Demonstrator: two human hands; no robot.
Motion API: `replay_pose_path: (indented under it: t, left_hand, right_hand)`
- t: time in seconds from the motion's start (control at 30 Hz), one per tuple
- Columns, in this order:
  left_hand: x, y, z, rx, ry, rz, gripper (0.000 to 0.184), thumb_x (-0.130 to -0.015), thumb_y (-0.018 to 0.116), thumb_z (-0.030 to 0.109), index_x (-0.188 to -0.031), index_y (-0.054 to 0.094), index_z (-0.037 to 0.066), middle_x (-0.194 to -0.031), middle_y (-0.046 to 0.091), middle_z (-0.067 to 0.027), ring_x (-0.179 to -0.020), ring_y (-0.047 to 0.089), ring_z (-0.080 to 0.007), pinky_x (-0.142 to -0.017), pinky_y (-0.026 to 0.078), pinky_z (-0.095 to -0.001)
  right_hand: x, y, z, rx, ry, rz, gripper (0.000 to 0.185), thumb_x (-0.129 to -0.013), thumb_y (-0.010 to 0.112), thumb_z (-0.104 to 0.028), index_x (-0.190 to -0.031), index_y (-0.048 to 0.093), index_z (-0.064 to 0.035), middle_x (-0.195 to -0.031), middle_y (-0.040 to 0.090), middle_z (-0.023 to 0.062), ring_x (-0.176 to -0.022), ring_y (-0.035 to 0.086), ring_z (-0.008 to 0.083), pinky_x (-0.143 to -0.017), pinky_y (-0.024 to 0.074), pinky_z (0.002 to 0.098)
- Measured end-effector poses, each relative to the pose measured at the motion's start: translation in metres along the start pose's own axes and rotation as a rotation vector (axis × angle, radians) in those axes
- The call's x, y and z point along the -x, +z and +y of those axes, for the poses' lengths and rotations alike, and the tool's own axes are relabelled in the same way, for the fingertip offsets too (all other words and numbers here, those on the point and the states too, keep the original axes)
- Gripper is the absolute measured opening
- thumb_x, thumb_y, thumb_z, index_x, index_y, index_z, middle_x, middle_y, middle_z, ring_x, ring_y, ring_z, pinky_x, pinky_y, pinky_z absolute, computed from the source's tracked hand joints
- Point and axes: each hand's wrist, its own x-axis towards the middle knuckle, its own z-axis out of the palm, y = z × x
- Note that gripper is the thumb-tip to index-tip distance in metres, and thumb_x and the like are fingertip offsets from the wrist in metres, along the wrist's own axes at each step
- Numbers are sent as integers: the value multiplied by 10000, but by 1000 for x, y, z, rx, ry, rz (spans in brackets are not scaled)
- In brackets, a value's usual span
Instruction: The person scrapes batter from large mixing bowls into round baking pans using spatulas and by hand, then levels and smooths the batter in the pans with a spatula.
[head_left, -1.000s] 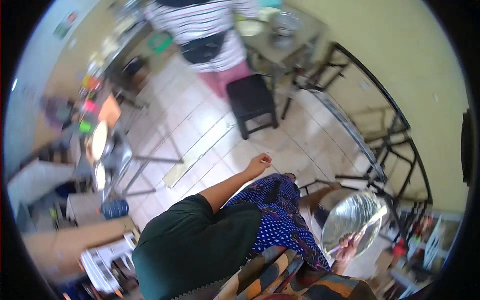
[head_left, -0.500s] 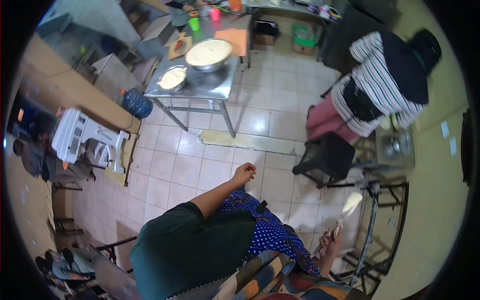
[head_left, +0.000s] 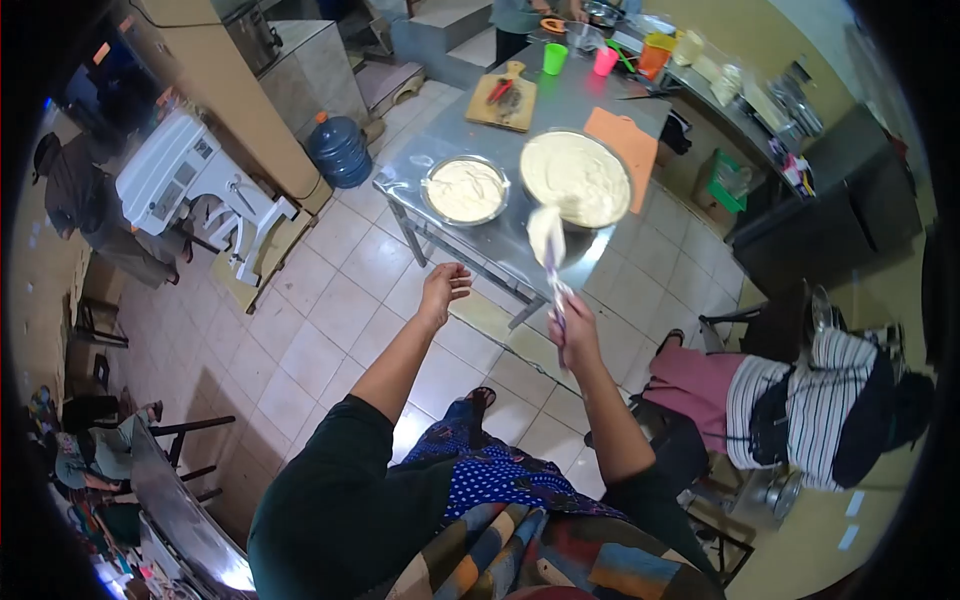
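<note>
My right hand (head_left: pixel 575 335) grips a cream-coated spatula (head_left: pixel 553 262) by its purple handle, the blade pointing up toward the table. The blade overlaps the near edge of the large metal bowl (head_left: pixel 577 177) of pale cream; whether it touches the bowl I cannot tell. To the left, a smaller bowl (head_left: pixel 466 190) also holds pale cream. My left hand (head_left: pixel 445 292) is in front of the table's near edge, holding nothing, its fingers loosely bent and slightly apart. Both bowls sit on a steel table (head_left: pixel 405 172).
A cutting board (head_left: pixel 503 98), an orange mat (head_left: pixel 622 140), a green cup (head_left: pixel 554 58) and a pink cup (head_left: pixel 605 61) lie farther back. A water jug (head_left: pixel 339 150) and a white mixer (head_left: pixel 195 185) stand left. Someone in a striped top (head_left: pixel 790 400) is at right.
My view has turned right and come closer to the steel table. My right hand has lifted the spatula from low at my side up toward the large bowl. My left hand has moved forward.
</note>
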Motion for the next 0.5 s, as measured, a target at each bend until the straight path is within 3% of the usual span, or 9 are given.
replay_pose_path:
  t: [0.07,0.1,0.13,0.2,0.23,0.27,0.33,0.37,0.5]
  left_hand:
    - [-27,-1,15,222,-27,-29,355,-932,419,305,-1129,483,18,-1073,581,-142,-972,578,-253,-833,484,-398]
    - [-44,-6,13,293,-35,-73,475,-943,394,411,-1208,420,17,-1162,541,-164,-1062,539,-285,-880,458,-423]
    - [-52,-5,18,301,-40,-58,475,-943,394,411,-1208,420,17,-1162,541,-164,-1062,539,-285,-880,458,-423]
    - [-65,2,29,517,-123,-20,559,-944,358,486,-1258,372,24,-1176,531,-174,-1073,536,-305,-885,447,-454]
    - [-69,3,31,586,-147,-26,622,-941,322,528,-1309,316,27,-1216,502,-190,-1103,513,-323,-930,396,-514]
    - [-73,5,34,590,-148,-15,622,-941,322,528,-1309,316,27,-1216,502,-190,-1103,513,-323,-930,396,-514]
    - [-76,8,38,694,-198,-8,677,-934,308,551,-1353,271,20,-1281,451,-207,-1153,479,-336,-968,337,-556]
    - [-76,9,39,693,-187,-34,756,-918,292,592,-1400,196,18,-1345,385,-224,-1205,441,-341,-992,285,-584]
    - [-77,10,42,734,-202,-12,845,-874,300,666,-1429,137,50,-1297,445,-192,-1176,471,-317,-1001,222,-555]
  right_hand:
    - [-62,34,5,96,-102,15,137,-907,536,-120,-986,584,-19,-684,496,1,-527,406,59,-448,327,205]
    - [-90,47,12,153,-150,39,132,-900,547,-109,-971,595,-8,-692,509,0,-549,424,64,-474,348,214]
    - [-117,54,25,160,-136,30,132,-900,547,-109,-971,595,-8,-692,509,0,-549,424,64,-474,348,214]
    - [-160,65,51,527,-534,64,131,-888,565,-100,-964,596,2,-705,527,12,-595,451,72,-532,391,237]
    - [-169,65,58,698,-518,88,125,-878,565,-110,-953,590,-14,-764,578,72,-610,531,162,-566,433,309]
    - [-172,68,61,700,-511,79,125,-878,565,-110,-953,590,-14,-764,578,72,-610,531,162,-566,433,309]
    - [-172,69,67,997,-800,142,93,-859,555,-100,-914,580,-30,-823,589,131,-675,573,298,-598,448,379]
    - [-170,67,69,1038,-805,133,79,-853,537,-93,-914,561,-50,-874,579,151,-760,564,386,-620,459,440]
    - [-162,58,69,1214,-802,147,99,-849,538,-92,-944,547,-67,-861,555,135,-761,581,361,-618,477,449]
